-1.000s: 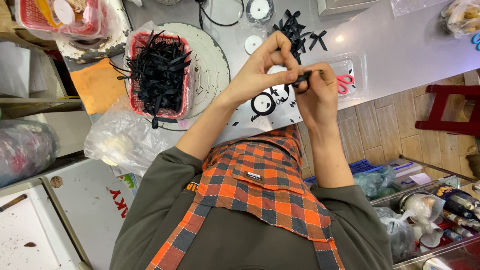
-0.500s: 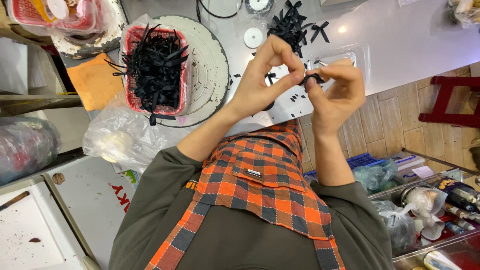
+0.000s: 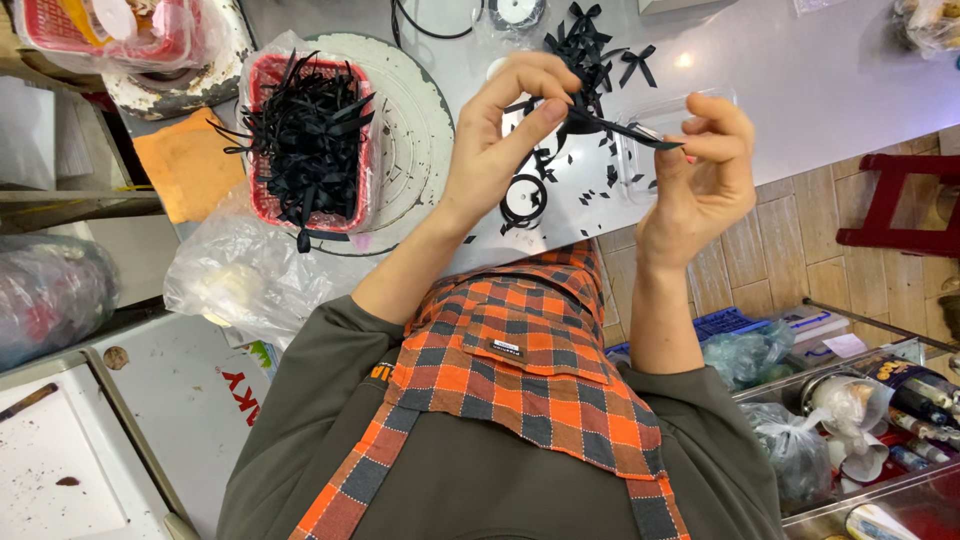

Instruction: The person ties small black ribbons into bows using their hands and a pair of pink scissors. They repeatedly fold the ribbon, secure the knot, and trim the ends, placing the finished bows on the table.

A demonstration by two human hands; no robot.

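Observation:
My left hand [image 3: 505,140] pinches one end of a short black ribbon strip [image 3: 622,129] between thumb and fingers. My right hand [image 3: 705,170] grips the other end, so the strip is stretched between the two hands above a white table [image 3: 800,80]. Left of my left hand, a red basket [image 3: 258,130] full of black ribbon strips sits on a round white turntable [image 3: 420,130]. A pile of black ribbon bows [image 3: 590,40] lies beyond my hands. Below my left hand, a black ribbon coil [image 3: 522,200] lies among small black offcuts.
A clear plastic box [image 3: 650,165] lies on the table under my right hand. A plastic bag [image 3: 240,275] and an orange cloth [image 3: 175,165] are at the left. A red stool [image 3: 900,200] stands on the wooden floor at right, with a rack of bottles [image 3: 890,400] below it.
My hands were pressed together around the ribbon. They have drawn apart, the right hand moving right, and the strip is now pulled out between them.

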